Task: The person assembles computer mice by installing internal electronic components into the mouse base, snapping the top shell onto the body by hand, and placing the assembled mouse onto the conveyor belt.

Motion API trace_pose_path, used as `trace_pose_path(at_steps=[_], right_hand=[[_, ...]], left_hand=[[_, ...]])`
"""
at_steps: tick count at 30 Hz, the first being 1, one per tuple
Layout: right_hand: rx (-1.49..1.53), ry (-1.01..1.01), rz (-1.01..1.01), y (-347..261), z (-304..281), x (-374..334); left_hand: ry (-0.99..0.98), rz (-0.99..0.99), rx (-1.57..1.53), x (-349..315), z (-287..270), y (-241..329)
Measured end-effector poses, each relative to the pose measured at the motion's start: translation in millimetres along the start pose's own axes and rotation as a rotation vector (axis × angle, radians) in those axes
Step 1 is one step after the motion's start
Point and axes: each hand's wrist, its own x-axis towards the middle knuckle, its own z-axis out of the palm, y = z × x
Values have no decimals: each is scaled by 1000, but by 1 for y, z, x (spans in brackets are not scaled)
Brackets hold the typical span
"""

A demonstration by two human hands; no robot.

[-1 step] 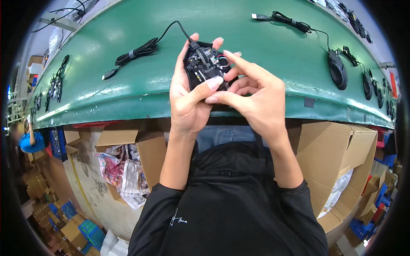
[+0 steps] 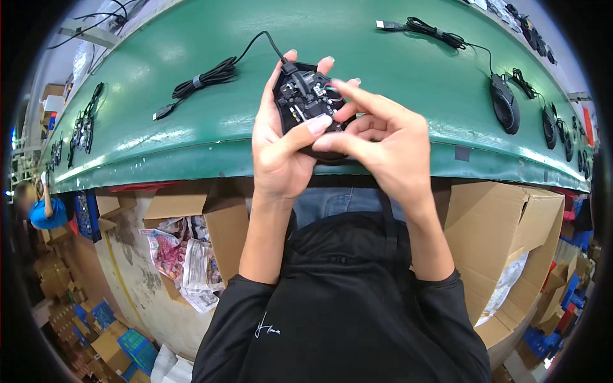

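My left hand (image 2: 281, 150) cradles an opened computer mouse (image 2: 300, 96) from below, its thumb pressed on the inner parts. The black shell lies bare inside, showing a circuit board, the wheel area and thin coloured wires (image 2: 333, 93). My right hand (image 2: 389, 143) is at the right side of the mouse, thumb on its near rounded end, index finger beside the wires, other fingers curled at the edge. Whether a small part sits between those fingers is hidden. From the far end runs a black cable (image 2: 265, 35) to a tied bundle (image 2: 205, 78) with a USB plug (image 2: 164, 112).
The green bench (image 2: 332, 29) carries an assembled black mouse (image 2: 504, 105) with its bundled cable at right, more mice beyond, and mouse parts (image 2: 83, 127) at far left. Open cartons stand below, the left carton (image 2: 227, 239) holding printed paper. A person in blue (image 2: 48, 212) is far left.
My right thumb has shifted slightly up and right, exposing more of the near end of the shell. The right hand has moved a little to the right; the left hand is nearly still.
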Motion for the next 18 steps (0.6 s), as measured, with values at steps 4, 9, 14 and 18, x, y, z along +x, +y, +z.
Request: trace_pose_path(at_steps=[4, 9, 14, 18], right_hand=[[-74, 5, -53, 0, -6, 4], [-414, 27, -346, -1, 2, 4], [-666, 3, -564, 0, 12, -7], [-396, 131, -342, 9, 18, -5]], left_hand=[[-39, -41, -71, -2, 0, 4], [-29, -58, -104, 0, -3, 4], [13, -45, -28, 1, -3, 6], [4, -49, 58, -1, 4, 6]])
